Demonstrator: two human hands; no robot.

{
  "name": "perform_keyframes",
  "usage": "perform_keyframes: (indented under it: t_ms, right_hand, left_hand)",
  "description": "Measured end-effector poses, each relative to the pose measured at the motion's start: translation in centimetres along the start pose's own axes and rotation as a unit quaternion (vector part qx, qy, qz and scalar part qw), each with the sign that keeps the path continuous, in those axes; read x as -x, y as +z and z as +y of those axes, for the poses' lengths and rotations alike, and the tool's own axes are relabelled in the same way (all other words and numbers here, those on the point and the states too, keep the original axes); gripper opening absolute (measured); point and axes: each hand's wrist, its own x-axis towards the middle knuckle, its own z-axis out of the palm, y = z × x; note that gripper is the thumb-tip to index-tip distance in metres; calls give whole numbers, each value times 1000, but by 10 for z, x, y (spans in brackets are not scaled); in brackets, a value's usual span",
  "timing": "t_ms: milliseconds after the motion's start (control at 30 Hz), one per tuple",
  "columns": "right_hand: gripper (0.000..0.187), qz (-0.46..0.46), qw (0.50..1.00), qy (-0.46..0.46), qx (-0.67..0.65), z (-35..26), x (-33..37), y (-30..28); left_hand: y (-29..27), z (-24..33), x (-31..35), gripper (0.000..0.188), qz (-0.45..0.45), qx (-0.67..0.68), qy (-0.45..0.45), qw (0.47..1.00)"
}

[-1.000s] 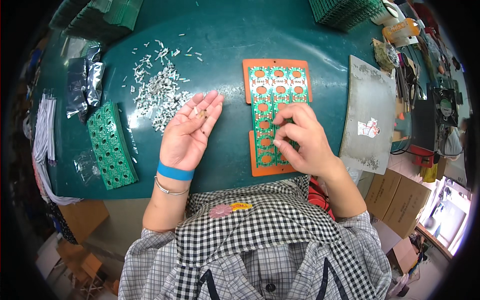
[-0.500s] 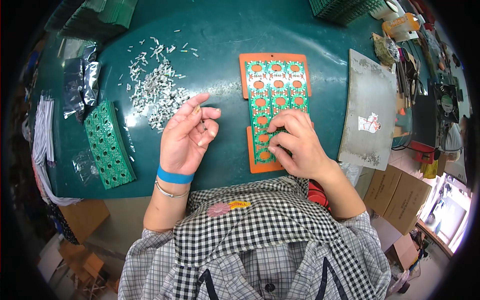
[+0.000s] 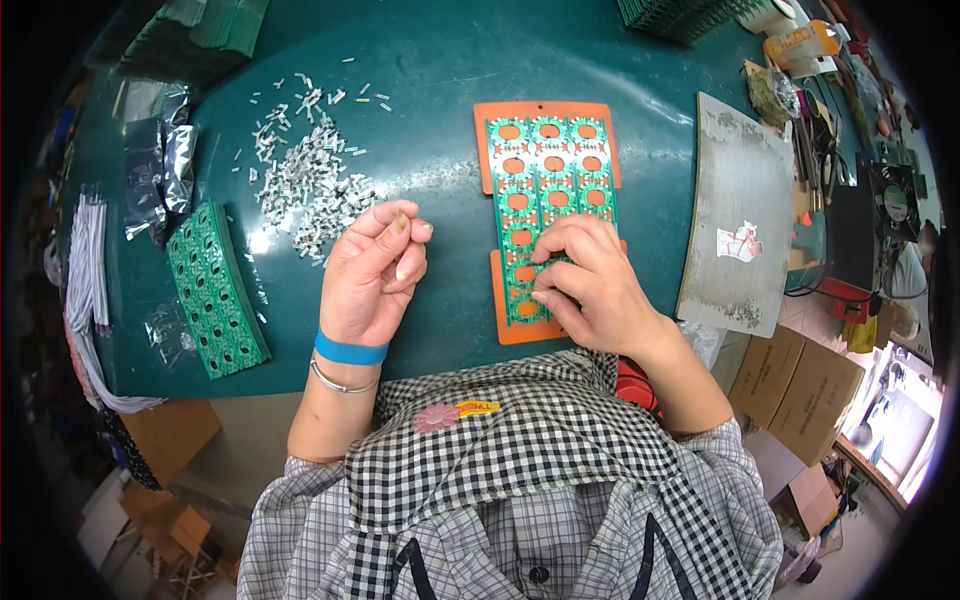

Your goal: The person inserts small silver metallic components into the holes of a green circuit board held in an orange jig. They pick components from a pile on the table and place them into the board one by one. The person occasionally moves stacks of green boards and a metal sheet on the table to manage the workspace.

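Observation:
My left hand (image 3: 367, 275) is raised palm-up above the table near the pile of small white components (image 3: 312, 185). Its thumb presses against the curled fingers, and anything between them is too small to make out. Over the lower part of a green circuit board panel (image 3: 517, 180) is my right hand (image 3: 585, 285), its fingers bent down to the board. Whatever its fingertips hold is hidden or too small to name. The panel has rows of oval openings and lies on an orange fixture plate (image 3: 483, 150) that shows at its top and bottom.
A stack of green circuit panels (image 3: 215, 290) and silver-dark foil bags (image 3: 160, 175) lie to the left, beside white cable bundles (image 3: 88, 260). On the right lies a worn grey board (image 3: 738, 210). More stacked panels (image 3: 690, 15) stand at the far edge. A cardboard box (image 3: 795, 390) is at lower right.
My left hand's fingers have drawn in, with the thumb now closed against them. The right hand stays over the same part of the panel, barely shifted.

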Motion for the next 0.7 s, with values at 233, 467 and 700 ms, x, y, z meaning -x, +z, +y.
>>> perform_keyframes:
  t_ms: [233,467,700]
  right_hand:
    - [14,-42,995,-39,82,-8,-4,3]
    - [15,-28,998,-11,55,-7,0,6]
    - [17,-43,990,-58,125,-11,-3,7]
  left_hand:
    - [8,-5,1,31,21,-59,7,998]
    - [30,-11,6,31,7,-197,6,980]
    - [32,-15,9,28,3,-250,-16,968]
